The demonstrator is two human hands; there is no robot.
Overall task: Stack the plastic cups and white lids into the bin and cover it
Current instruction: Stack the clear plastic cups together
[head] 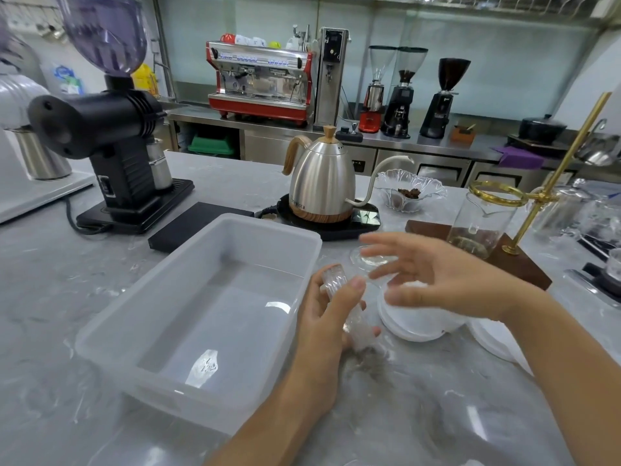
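A translucent white plastic bin (pixel 111 334) stands empty on the grey counter, left of centre. Just right of its rim, my left hand (pixel 327 317) grips a clear plastic cup (pixel 358 326) lying on its side, the thumb over it. My right hand (pixel 433 275) hovers blurred with fingers spread above a stack of white lids (pixel 416 326), touching nothing that I can make out. A clear cup rim (pixel 364 258) shows behind its fingers. More white lids (pixel 494 341) lie under my right forearm.
Behind the bin stand a black scale (pixel 188 227) and a steel gooseneck kettle (pixel 322 186) on its base. A black grinder (pixel 111 136) is at the left. A glass dish (pixel 410 191) and a brass dripper stand with a glass carafe (pixel 480 223) are at the right.
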